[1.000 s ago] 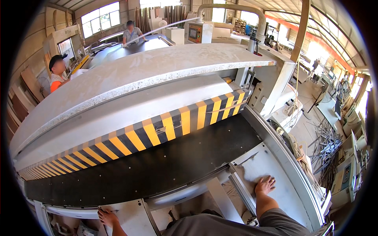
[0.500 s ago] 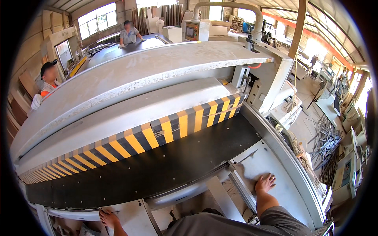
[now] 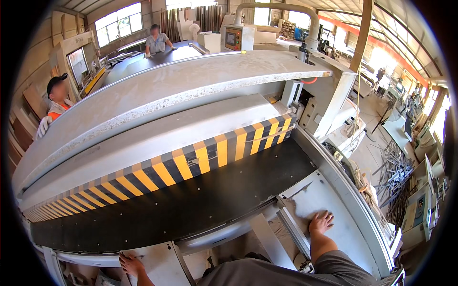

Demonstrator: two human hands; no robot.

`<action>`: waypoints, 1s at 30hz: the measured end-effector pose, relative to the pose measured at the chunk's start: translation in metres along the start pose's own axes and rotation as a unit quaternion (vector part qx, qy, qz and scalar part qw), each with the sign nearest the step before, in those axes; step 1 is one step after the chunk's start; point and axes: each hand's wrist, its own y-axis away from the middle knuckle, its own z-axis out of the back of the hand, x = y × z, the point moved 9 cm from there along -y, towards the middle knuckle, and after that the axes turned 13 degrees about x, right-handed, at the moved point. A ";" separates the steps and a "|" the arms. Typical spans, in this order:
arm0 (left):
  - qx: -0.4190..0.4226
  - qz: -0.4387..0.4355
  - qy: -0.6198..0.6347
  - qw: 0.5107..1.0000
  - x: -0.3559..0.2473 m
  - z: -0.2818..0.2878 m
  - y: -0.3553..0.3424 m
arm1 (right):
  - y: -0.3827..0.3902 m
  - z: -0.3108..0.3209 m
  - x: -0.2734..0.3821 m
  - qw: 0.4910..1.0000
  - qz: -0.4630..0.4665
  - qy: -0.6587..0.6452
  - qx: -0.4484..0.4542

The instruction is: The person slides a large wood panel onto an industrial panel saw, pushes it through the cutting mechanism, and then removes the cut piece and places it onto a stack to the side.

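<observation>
My right hand [image 3: 321, 222] lies flat with its fingers spread on a grey metal side table [image 3: 341, 209] at the machine's right end. At the lower left, my left hand [image 3: 131, 264] rests on the left edge of a smaller grey metal plate [image 3: 160, 262], fingers stretched out; I see nothing held in either hand. Ahead of both hands runs a long black machine bed [image 3: 191, 202] dotted with small pale spots. Above its far side hangs a beam with yellow and black stripes [image 3: 181, 164].
A large grey machine frame [image 3: 191, 76] spans above the bed. One person in a cap [image 3: 59, 97] stands at the left with a white-gloved hand by the frame. Another person [image 3: 156, 42] leans over a dark sheet behind. Metal strips [image 3: 398, 167] lie heaped on the right floor.
The capped person at the left has shifted slightly, and the white-gloved hand now lies more clearly against the frame's edge. My hands stay where they were.
</observation>
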 end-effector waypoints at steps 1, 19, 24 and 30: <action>0.000 0.000 0.001 1.000 0.000 0.000 0.000 | -0.001 -0.001 0.000 1.000 0.002 -0.003 -0.003; -0.002 0.011 -0.005 1.000 -0.002 -0.001 -0.002 | -0.003 -0.005 -0.001 1.000 0.004 -0.024 -0.011; 0.008 0.020 -0.009 1.000 0.000 0.001 0.001 | 0.010 0.006 0.005 1.000 0.003 0.003 -0.024; 0.001 0.020 -0.012 1.000 0.000 -0.005 -0.006 | 0.013 0.009 0.005 1.000 -0.009 0.008 0.006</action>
